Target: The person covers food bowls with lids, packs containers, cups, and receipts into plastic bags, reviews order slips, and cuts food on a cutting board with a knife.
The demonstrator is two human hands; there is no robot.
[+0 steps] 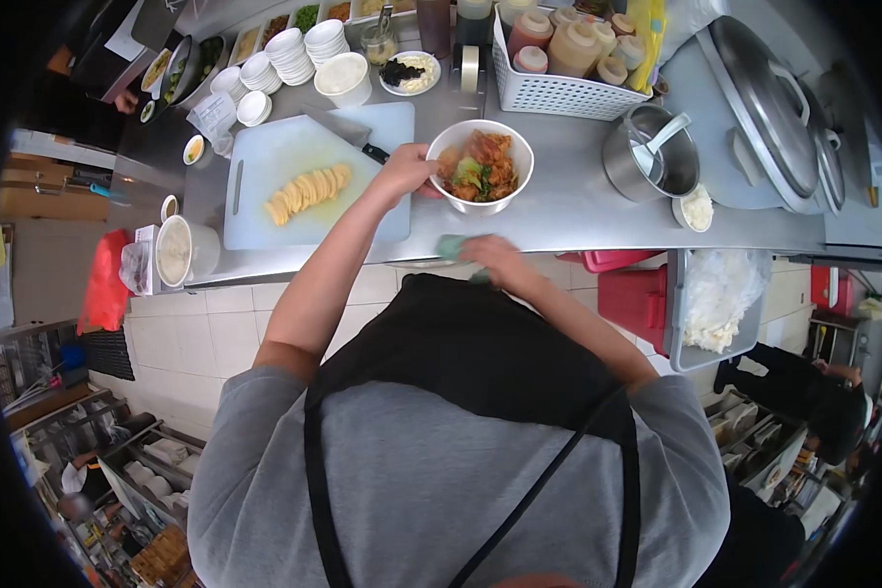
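My left hand [409,176] grips the left rim of a white bowl [525,165] at the counter's front. Inside the bowl lies reddish-orange food [495,162] with some green pieces. Below the bowl, near the counter edge, my right hand [498,260] is closed on a green cloth [451,246], slightly blurred. Left of the bowl, a white cutting board [255,167] bears a row of pale yellow slices [309,191]. A knife [338,127] rests across the board's upper right, its black handle close to my left hand.
Along the back stand stacked white dishes [286,49] and a white basket [559,95] of sauce bottles. At right are a metal pot [657,152] with a ladle, a small rice bowl [696,211] and large metal lids [764,108]. A grey bin [720,358] sits below the counter.
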